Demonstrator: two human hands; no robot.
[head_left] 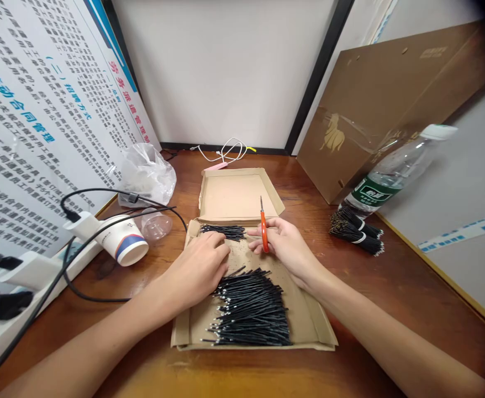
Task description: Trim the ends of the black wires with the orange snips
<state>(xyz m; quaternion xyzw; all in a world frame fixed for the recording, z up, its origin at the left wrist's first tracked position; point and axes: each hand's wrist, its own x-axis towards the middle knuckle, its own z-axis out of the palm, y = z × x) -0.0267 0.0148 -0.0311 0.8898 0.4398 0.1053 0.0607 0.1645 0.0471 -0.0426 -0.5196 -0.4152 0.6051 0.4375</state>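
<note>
My right hand (pixel 286 243) holds scissors (pixel 264 229) with orange handles, their blades pointing up and away from me. Inside an opened cardboard box (pixel 312 315), a large heap of short black wires (pixel 254 309) lies at the near end. Many of the wires show bright tips on the left. A smaller bunch of black wires (pixel 230 231) rests at the far end of the same tray. My left hand (pixel 203 262) is over the tray's left side, between the two piles, with curled fingers; what they hold, if anything, is hidden.
Two tied wire bundles (pixel 356 232) lie at the right beside a plastic bottle (pixel 385 177). A paper cup (pixel 128 243), a power strip (pixel 47 287) with black cables and a clear plastic bag (pixel 147 174) are at the left. A white cable (pixel 232 149) lies behind the box.
</note>
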